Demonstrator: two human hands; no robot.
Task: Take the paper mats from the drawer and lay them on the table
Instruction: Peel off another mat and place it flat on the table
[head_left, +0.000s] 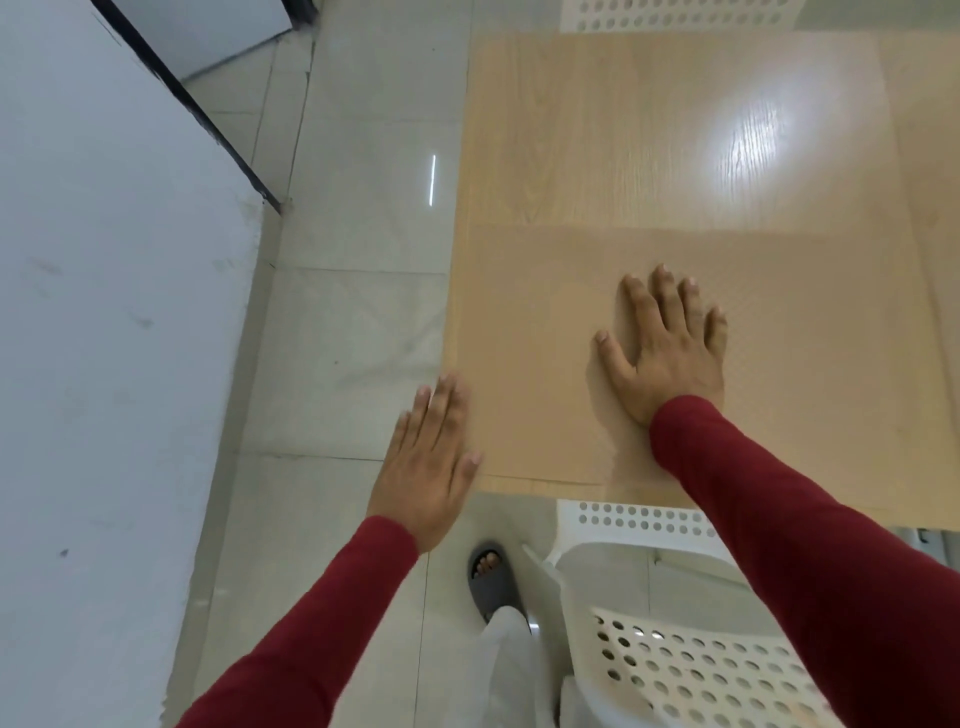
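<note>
Head view: two hands, right hand (670, 348) flat on one paper mat (530, 332).

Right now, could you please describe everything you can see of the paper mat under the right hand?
The paper mat is a thin, flat tan sheet, slightly darker than the light wood-grain table it lies on, covering the near left corner. Its left edge runs along the table's edge. The right hand presses palm-down on it with fingers spread. The left hand is open at its near-left edge; contact there is unclear.
</note>
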